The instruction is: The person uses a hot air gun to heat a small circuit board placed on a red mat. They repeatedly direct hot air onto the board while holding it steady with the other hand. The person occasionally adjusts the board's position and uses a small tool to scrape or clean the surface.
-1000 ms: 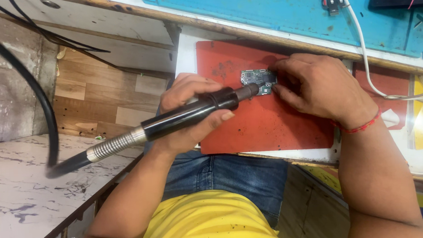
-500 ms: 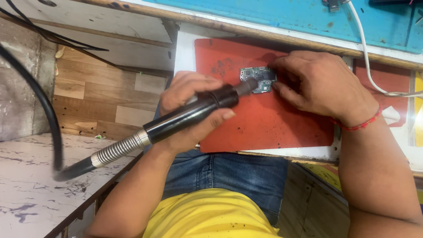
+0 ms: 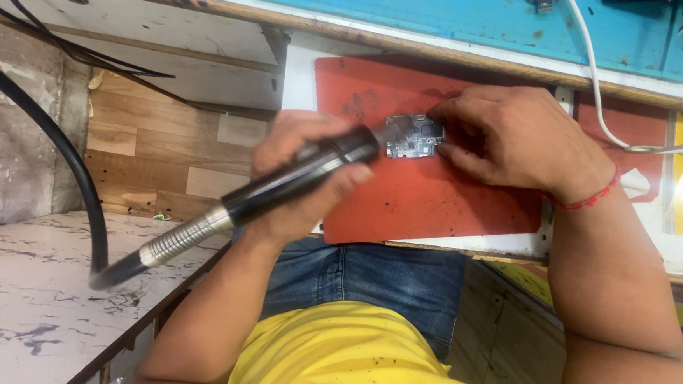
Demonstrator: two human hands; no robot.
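1. Circuit board (image 3: 412,136), small and grey-green, lies flat on the upper middle of a red work mat (image 3: 435,199).
2. Left hand (image 3: 302,174), just left of the board, is wrapped tight around a black handpiece (image 3: 302,174) whose nozzle end points at the board's left edge.
3. From the handpiece's rear a silver spring sleeve (image 3: 180,239) leads into a thick black hose (image 3: 58,144) that curves up and away, far left of the mat.
4. Right hand (image 3: 518,144) rests on the mat right of the board, fingertips (image 3: 440,115) pressed against the board's right edge, holding it in place.
5. Red thread band (image 3: 587,198) circles the right wrist.
6. Beyond the mat's far edge lies a blue bench surface (image 3: 425,8); a white cable (image 3: 597,85) trails down to the right of the mat.
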